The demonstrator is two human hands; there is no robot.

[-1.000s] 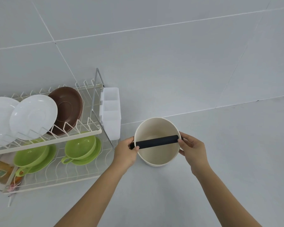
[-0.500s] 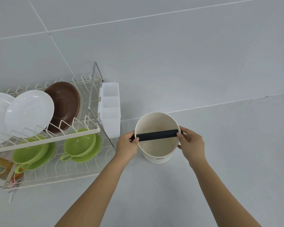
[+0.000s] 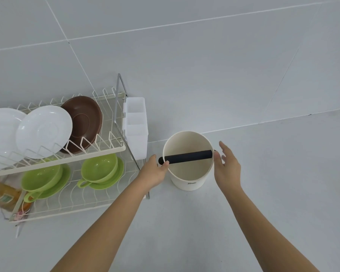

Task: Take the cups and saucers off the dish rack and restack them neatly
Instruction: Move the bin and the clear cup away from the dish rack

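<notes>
A white two-tier wire dish rack stands at the left. Its upper tier holds two white saucers upright and a brown saucer behind them. On the lower tier sit two green cups, each on a green saucer. Right of the rack stands a cream tub with a black bar across its mouth. My left hand grips the tub's left rim, thumb by the bar's end. My right hand is beside the right rim, fingers spread, holding nothing.
A translucent white cutlery holder hangs on the rack's right end, close to the tub. An orange packet lies at the rack's lower left. The pale counter meets a tiled wall behind.
My right hand has let go of the tub's right rim and opened. The tub now rests on the counter a little lower in view. The left hand stays on the left rim.
</notes>
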